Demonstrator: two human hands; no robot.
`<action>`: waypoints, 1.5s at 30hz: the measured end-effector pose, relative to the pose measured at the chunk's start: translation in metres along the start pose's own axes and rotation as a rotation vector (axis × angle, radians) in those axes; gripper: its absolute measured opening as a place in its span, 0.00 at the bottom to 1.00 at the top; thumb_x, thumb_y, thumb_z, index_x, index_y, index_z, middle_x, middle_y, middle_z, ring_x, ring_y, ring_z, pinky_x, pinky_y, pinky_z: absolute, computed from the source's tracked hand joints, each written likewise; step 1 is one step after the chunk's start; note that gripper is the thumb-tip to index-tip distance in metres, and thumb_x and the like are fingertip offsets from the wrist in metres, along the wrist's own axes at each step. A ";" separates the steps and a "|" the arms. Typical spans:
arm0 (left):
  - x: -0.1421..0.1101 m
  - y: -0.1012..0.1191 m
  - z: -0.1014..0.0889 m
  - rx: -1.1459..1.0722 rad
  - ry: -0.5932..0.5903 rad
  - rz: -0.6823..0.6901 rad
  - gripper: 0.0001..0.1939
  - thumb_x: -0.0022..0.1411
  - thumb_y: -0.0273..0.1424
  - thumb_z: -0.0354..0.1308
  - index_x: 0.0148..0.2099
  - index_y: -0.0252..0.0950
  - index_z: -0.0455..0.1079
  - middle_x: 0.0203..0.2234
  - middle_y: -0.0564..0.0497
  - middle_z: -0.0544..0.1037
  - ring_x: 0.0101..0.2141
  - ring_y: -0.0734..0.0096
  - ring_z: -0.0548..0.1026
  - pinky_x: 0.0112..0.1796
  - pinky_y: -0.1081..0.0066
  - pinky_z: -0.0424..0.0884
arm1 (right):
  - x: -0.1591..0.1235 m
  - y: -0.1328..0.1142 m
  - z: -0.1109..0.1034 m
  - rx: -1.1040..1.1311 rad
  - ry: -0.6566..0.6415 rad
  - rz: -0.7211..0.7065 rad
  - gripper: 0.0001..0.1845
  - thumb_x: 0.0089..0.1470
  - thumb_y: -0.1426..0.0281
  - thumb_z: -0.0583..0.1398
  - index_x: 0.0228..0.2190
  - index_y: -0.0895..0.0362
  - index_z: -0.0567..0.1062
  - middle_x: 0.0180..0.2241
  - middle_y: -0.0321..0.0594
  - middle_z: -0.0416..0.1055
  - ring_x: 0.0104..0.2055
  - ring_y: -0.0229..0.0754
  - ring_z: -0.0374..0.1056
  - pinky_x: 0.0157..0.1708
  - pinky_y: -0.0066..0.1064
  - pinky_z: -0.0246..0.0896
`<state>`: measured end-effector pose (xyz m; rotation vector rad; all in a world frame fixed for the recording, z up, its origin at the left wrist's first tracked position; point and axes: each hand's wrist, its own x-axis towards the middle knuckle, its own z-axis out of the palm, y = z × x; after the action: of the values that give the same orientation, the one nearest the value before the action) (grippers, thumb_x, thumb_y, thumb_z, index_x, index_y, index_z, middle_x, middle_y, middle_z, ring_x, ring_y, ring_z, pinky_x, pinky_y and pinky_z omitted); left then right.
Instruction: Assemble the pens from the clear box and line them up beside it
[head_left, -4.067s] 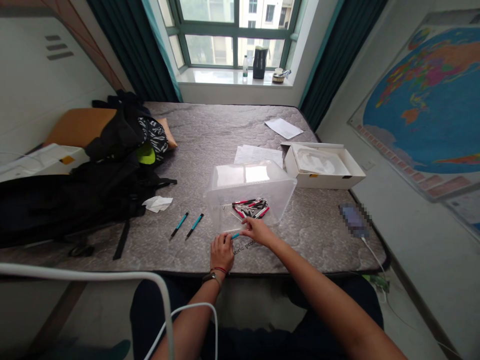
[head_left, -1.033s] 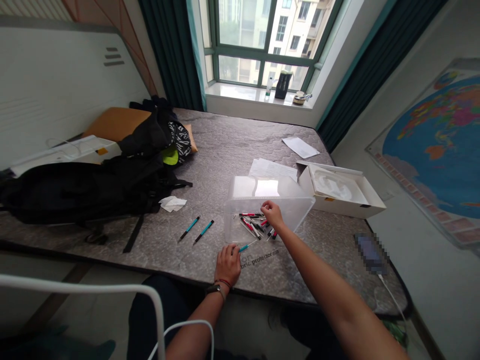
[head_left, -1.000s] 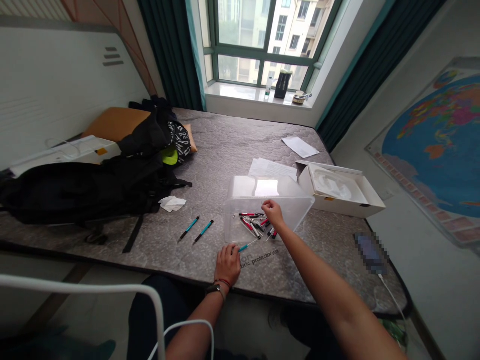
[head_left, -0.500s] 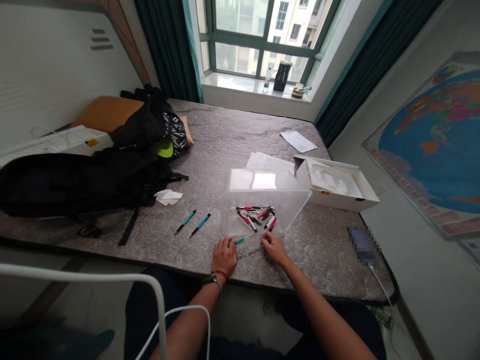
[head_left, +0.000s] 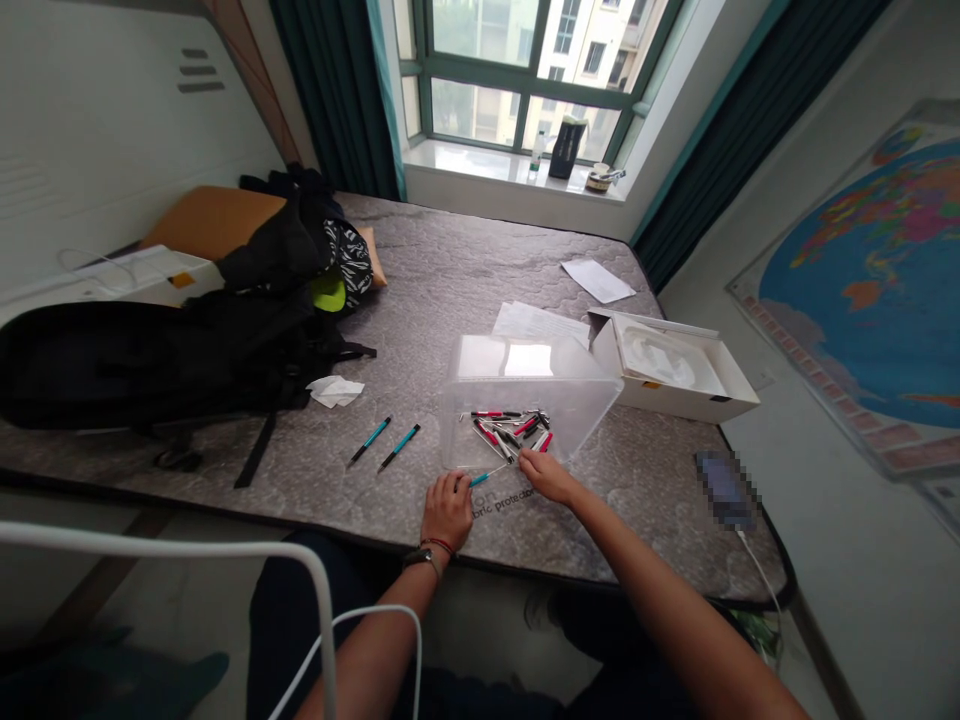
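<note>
Teal-and-silver slim pen lies at 6 o'clock of the clear plastic box, its end under the curled fingers of the left hand; I cannot tell if they really grip it. The right hand rests half open at the box's near edge, holding nothing visible. Soft fingertip pressure suits so thin a pen.

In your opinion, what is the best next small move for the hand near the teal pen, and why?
Probably the left hand should lay the teal pen beside the two teal pens on the mattress. Its fingers are already at it, and the pens in the clear plastic box look red-marked, not teal.
</note>
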<state>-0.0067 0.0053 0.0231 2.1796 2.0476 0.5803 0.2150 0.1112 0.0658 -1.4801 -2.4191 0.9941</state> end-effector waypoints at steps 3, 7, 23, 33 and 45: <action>0.000 0.000 -0.001 -0.006 -0.002 0.000 0.12 0.66 0.29 0.49 0.49 0.43 0.70 0.48 0.47 0.72 0.46 0.61 0.68 0.45 0.62 0.63 | 0.002 -0.002 -0.001 -0.026 -0.014 -0.001 0.15 0.65 0.67 0.47 0.31 0.56 0.68 0.29 0.37 0.68 0.33 0.40 0.63 0.36 0.27 0.53; 0.000 0.000 -0.002 -0.012 -0.007 0.002 0.12 0.66 0.29 0.50 0.49 0.43 0.69 0.48 0.46 0.72 0.46 0.61 0.68 0.46 0.62 0.63 | 0.004 -0.006 -0.003 -0.047 -0.030 -0.003 0.15 0.66 0.67 0.47 0.31 0.56 0.69 0.30 0.38 0.69 0.34 0.40 0.65 0.36 0.27 0.53; 0.000 -0.001 -0.001 -0.026 -0.019 0.001 0.13 0.66 0.29 0.49 0.50 0.43 0.69 0.48 0.46 0.72 0.46 0.60 0.68 0.46 0.61 0.64 | 0.017 -0.019 -0.017 -0.194 -0.147 -0.078 0.16 0.63 0.68 0.49 0.31 0.59 0.74 0.32 0.42 0.73 0.34 0.41 0.66 0.36 0.28 0.53; 0.000 0.000 -0.002 -0.032 -0.015 -0.002 0.12 0.67 0.28 0.48 0.49 0.43 0.69 0.48 0.47 0.71 0.46 0.61 0.68 0.46 0.62 0.63 | 0.024 -0.026 -0.019 -0.095 -0.293 -0.074 0.13 0.59 0.71 0.52 0.28 0.58 0.75 0.29 0.40 0.74 0.32 0.40 0.66 0.31 0.26 0.52; 0.000 -0.002 0.000 -0.011 0.004 0.017 0.13 0.65 0.27 0.51 0.50 0.42 0.70 0.48 0.46 0.72 0.46 0.61 0.68 0.46 0.62 0.64 | -0.032 0.028 -0.005 0.184 0.436 0.338 0.18 0.60 0.62 0.49 0.36 0.58 0.76 0.29 0.40 0.75 0.33 0.43 0.70 0.36 0.30 0.59</action>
<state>-0.0091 0.0058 0.0225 2.1938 2.0243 0.5972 0.2540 0.0953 0.0595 -1.8440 -1.7713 0.8120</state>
